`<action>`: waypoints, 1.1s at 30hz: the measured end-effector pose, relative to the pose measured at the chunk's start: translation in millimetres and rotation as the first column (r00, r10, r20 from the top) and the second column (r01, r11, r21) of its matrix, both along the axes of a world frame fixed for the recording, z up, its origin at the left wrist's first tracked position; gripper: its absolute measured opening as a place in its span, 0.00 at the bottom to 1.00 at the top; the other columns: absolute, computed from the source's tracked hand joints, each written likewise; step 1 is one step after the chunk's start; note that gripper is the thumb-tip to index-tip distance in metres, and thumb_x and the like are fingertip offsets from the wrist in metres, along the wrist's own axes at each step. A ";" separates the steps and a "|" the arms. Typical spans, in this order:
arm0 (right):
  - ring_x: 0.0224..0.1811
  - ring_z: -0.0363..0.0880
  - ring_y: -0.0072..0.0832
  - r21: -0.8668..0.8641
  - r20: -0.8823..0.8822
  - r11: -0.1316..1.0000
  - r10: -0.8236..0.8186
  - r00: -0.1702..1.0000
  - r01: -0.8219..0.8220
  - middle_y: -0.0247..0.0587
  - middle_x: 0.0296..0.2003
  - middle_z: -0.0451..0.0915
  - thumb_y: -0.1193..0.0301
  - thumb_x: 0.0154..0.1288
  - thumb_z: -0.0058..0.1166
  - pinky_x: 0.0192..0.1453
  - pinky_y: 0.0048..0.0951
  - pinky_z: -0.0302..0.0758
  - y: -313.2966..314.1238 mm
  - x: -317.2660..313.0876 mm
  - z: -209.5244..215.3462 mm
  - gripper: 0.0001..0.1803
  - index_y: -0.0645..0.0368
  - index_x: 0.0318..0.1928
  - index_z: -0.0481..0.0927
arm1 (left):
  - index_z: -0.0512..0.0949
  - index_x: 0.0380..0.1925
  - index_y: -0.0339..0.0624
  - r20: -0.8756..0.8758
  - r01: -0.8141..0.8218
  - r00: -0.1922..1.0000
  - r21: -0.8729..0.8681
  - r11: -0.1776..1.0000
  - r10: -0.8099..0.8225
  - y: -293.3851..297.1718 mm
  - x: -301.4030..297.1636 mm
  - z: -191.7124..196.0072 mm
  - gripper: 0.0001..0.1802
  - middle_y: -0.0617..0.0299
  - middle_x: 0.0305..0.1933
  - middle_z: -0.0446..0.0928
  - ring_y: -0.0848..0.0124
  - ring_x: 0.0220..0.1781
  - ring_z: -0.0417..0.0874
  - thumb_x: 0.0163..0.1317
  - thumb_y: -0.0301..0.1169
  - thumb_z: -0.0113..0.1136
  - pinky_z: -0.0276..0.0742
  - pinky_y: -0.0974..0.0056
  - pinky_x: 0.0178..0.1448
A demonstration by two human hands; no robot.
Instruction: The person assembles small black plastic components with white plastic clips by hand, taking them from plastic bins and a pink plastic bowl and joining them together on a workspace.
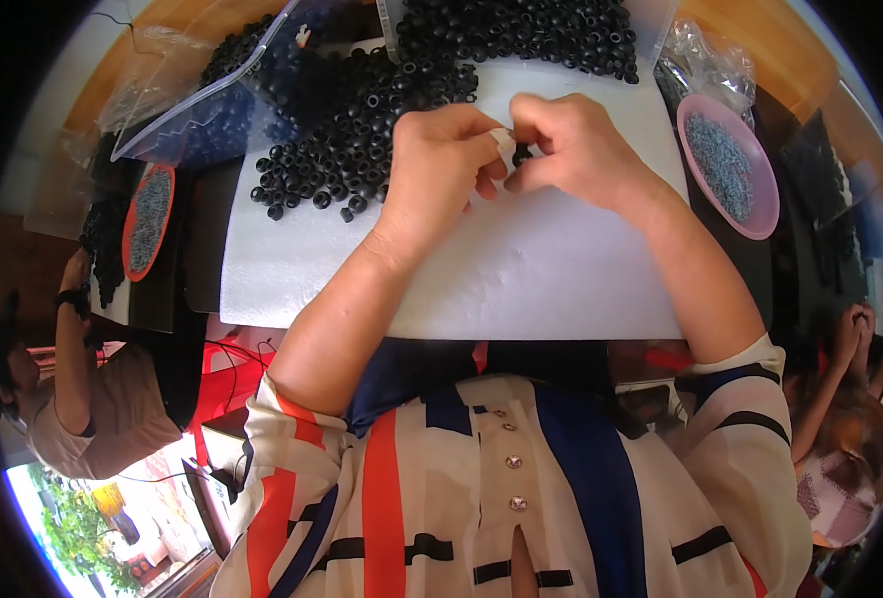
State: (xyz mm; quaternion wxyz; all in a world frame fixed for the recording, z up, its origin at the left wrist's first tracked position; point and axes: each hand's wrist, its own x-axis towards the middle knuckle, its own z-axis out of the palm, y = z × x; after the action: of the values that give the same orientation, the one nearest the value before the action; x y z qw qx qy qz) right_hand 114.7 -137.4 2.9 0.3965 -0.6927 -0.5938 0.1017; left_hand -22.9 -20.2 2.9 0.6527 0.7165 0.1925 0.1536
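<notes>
A wooden table (750,35) with an orange-brown top curves along the upper edge. At the lower left, bright daylight comes through an opening (72,518) onto green trees. Other people sit at both sides, one on the left (82,399), one on the right (850,429).

My two hands meet in front of me.
My left hand (439,159) and right hand (569,149) touch, fingers curled and pinched together, arms bent.

The person wears a short-sleeved cream blouse (521,488) with broad orange-red, navy blue and black stripes and blocks. A row of small round silvery buttons (508,461) runs down its front. Both forearms are bare below the sleeves.
</notes>
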 end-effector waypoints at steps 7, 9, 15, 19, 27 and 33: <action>0.28 0.78 0.39 -0.307 0.126 0.951 0.011 0.992 0.029 0.41 0.22 0.79 0.70 0.37 0.67 0.33 0.37 0.72 4.1 2.5 -0.4 0.12 0.60 0.25 0.79 | 0.81 0.31 0.32 0.042 -0.135 0.990 0.034 0.990 0.134 0.4 1.5 -4.1 0.04 0.59 0.24 0.80 0.76 0.21 0.79 0.58 0.22 0.60 0.65 0.74 0.17; 0.25 0.75 0.32 -0.267 0.035 0.963 -0.012 0.999 0.021 0.40 0.22 0.79 0.72 0.37 0.67 0.31 0.31 0.71 3.2 4.5 -3.2 0.12 0.63 0.24 0.79 | 0.81 0.31 0.31 0.041 -0.127 0.991 0.045 0.991 0.125 -1.8 2.2 -4.3 0.04 0.59 0.25 0.80 0.76 0.21 0.79 0.57 0.21 0.59 0.66 0.73 0.17; 0.24 0.78 0.38 -0.163 0.212 0.986 0.015 0.977 0.021 0.41 0.19 0.79 0.70 0.40 0.65 0.31 0.38 0.71 5.0 10.3 -7.7 0.08 0.57 0.23 0.82 | 0.81 0.31 0.31 -0.016 -0.061 0.998 0.089 0.994 0.062 -2.3 6.1 -11.4 0.06 0.62 0.22 0.78 0.78 0.21 0.76 0.53 0.20 0.57 0.66 0.71 0.17; 0.24 0.78 0.39 -0.040 0.369 0.999 0.007 0.930 0.008 0.40 0.18 0.78 0.69 0.42 0.65 0.30 0.39 0.71 5.4 12.1 -14.0 0.07 0.56 0.23 0.82 | 0.81 0.33 0.31 -0.079 -0.019 0.996 0.170 0.985 0.033 1.3 7.2 -14.7 0.08 0.62 0.22 0.78 0.78 0.21 0.75 0.54 0.21 0.56 0.65 0.71 0.17; 0.24 0.79 0.38 0.006 0.412 0.999 0.044 0.910 -0.050 0.39 0.18 0.78 0.64 0.45 0.66 0.31 0.39 0.72 2.6 20.8 -19.8 0.12 0.56 0.21 0.79 | 0.83 0.36 0.35 -0.133 -0.004 0.991 0.188 0.982 0.029 -2.7 14.0 -10.9 0.07 0.65 0.22 0.77 0.81 0.20 0.74 0.60 0.24 0.58 0.62 0.74 0.16; 0.25 0.72 0.38 -0.064 0.302 0.998 0.017 0.953 0.003 0.40 0.17 0.71 0.66 0.45 0.67 0.31 0.38 0.66 0.7 16.4 -12.0 0.19 0.59 0.18 0.68 | 0.83 0.37 0.35 -0.147 0.015 0.989 0.208 0.978 0.016 -1.2 17.3 -9.8 0.08 0.66 0.22 0.76 0.81 0.20 0.74 0.61 0.25 0.58 0.60 0.75 0.15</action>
State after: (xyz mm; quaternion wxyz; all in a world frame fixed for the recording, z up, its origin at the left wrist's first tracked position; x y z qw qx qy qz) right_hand 131.0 -136.7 -9.0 0.2786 -0.7102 -0.6463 0.0148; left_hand -5.5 -21.4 -6.9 0.5577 0.7904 0.2235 0.1196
